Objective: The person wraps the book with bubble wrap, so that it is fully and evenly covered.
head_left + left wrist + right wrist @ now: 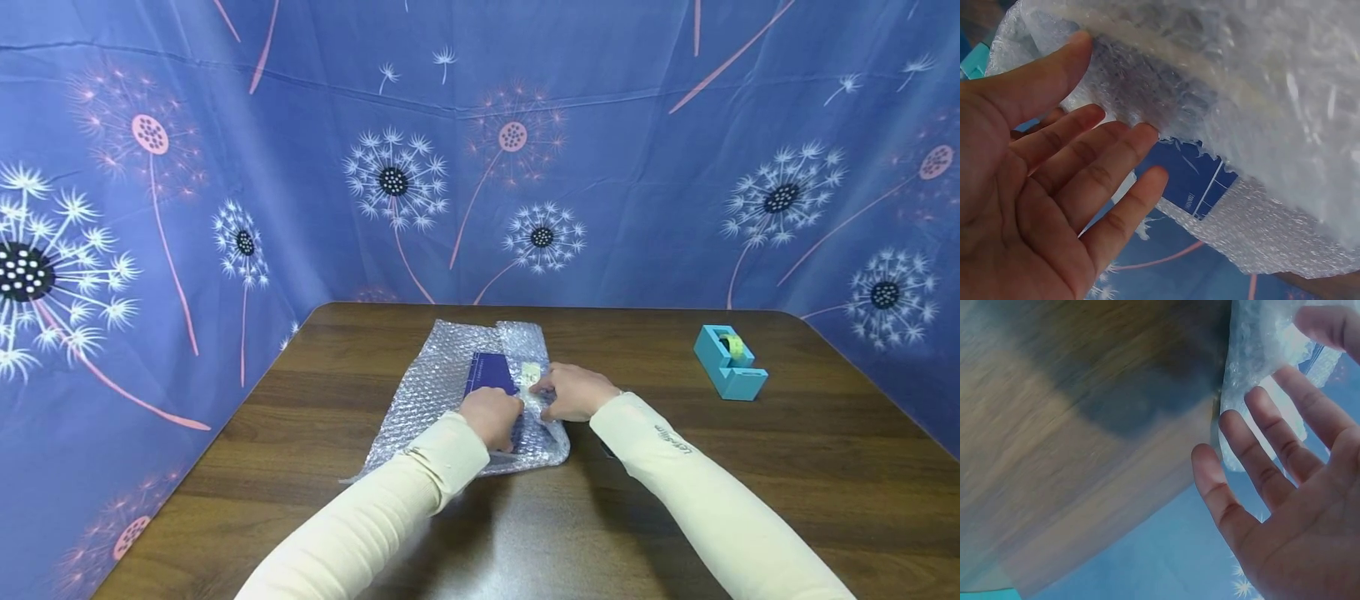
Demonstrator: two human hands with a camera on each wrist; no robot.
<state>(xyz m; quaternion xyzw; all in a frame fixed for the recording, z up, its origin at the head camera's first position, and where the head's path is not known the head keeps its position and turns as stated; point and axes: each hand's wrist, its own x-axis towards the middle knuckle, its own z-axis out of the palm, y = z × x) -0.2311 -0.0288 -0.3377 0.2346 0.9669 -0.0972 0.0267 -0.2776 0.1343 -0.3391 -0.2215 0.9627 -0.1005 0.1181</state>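
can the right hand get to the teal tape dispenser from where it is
Probably yes: the right hand is at the right side of the bubble wrap, and only wooden tabletop shows between it and the teal tape dispenser.

Facing you: one blue cloth backdrop (637, 208), white and pink dandelion print (393, 181), upper half of frame. Below: one dark wood-grain table (645, 350), pale sheen (532, 525) at your bottom centre.

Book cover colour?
The book is dark blue with thin white lines; best seen in the left wrist view.
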